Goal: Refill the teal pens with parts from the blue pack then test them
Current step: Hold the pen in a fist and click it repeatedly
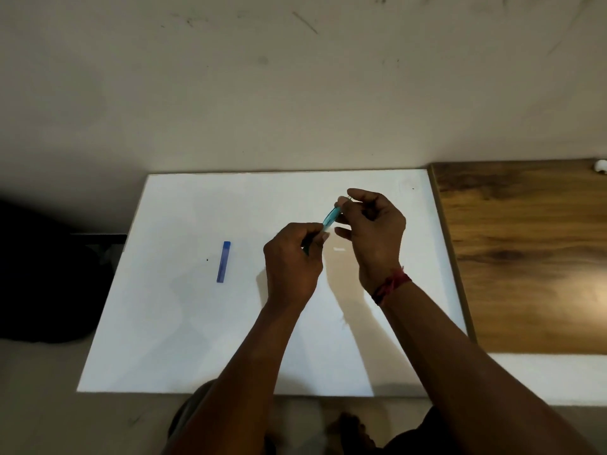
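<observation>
A teal pen [329,219] is held slanted above the white board [197,323], between both hands. My left hand [294,261] grips its lower end with curled fingers. My right hand [372,231] pinches its upper end between thumb and fingers; the tip there is hidden. The blue pack [223,262], a slim upright strip, lies flat on the board to the left of my hands, untouched. A small white piece [339,248] lies on the board under my hands.
A wooden surface [525,257] adjoins the board's right edge, with a small white object [599,166] at its far corner. A plain wall stands behind. A dark shape [49,274] sits left of the board.
</observation>
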